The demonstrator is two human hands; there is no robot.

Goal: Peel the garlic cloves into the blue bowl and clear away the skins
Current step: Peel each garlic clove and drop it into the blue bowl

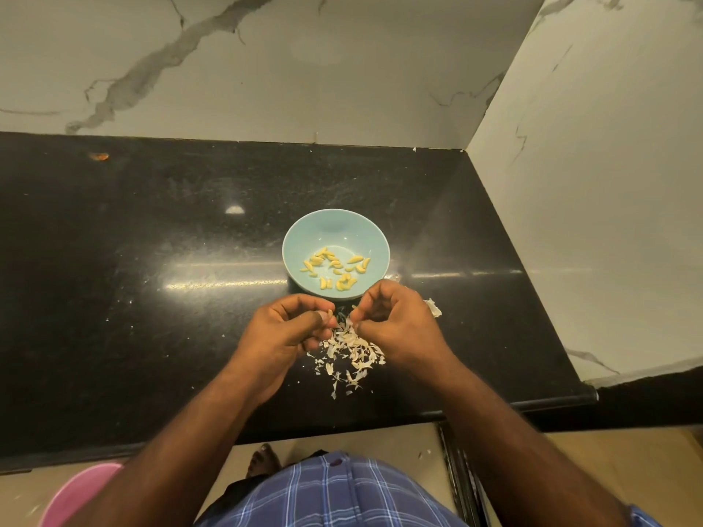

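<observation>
I see a black counter [152, 298] in a corner of marble-look walls [266, 70]. A blue bowl [304, 233] sits mid-counter with a scatter of peeled yellow cloves [336, 268] inside. Just in front of the bowl, both hands work close together over a pile of skins [352, 353] on the counter. Left hand [287, 329] pinches a small clove [330, 313] at its fingertips. Right hand [395, 321] has fingers curled, pinching at a bit of skin; I can't tell exactly what. One loose skin scrap [433, 308] lies right of that hand.
</observation>
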